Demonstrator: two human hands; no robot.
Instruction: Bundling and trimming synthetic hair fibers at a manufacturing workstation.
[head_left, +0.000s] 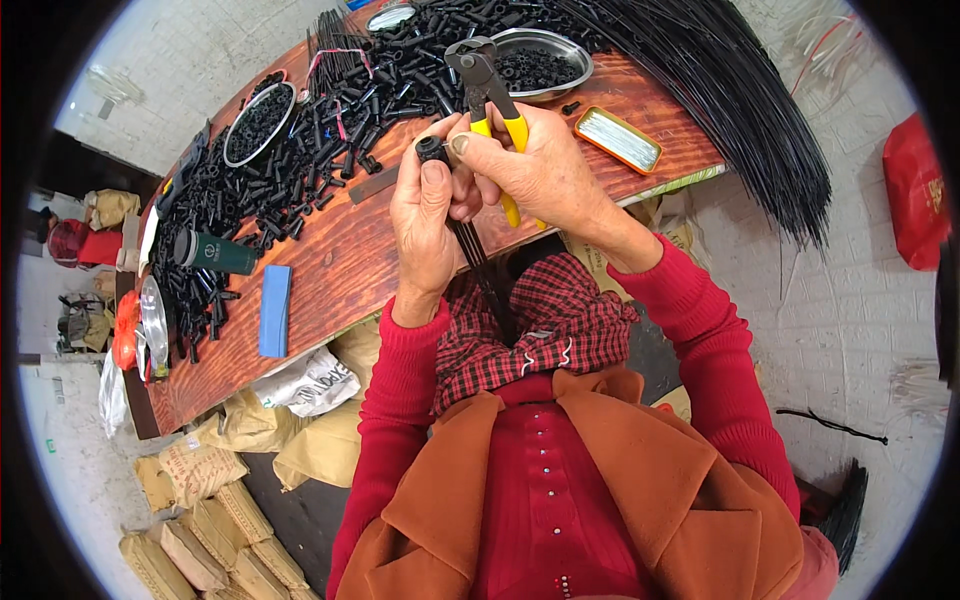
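Observation:
My left hand [425, 225] grips a thin bundle of black rods [482, 268] that runs down toward my lap, with a small black cap [431, 149] at its top end under my thumb. My right hand [535, 170] holds yellow-handled end-cutting pliers [487, 85], jaws pointing away over the table, and its fingertips touch the cap too. Both hands meet above the near edge of the wooden table [340, 265].
Several loose black tubes [300, 160] cover the table's far side, along with two metal bowls of caps [540, 62] [258, 122], a flat tin [618, 139], a blue block [274, 310] and a dark bottle [215, 253]. A long black rod bundle [740, 100] overhangs the right. Sacks lie below.

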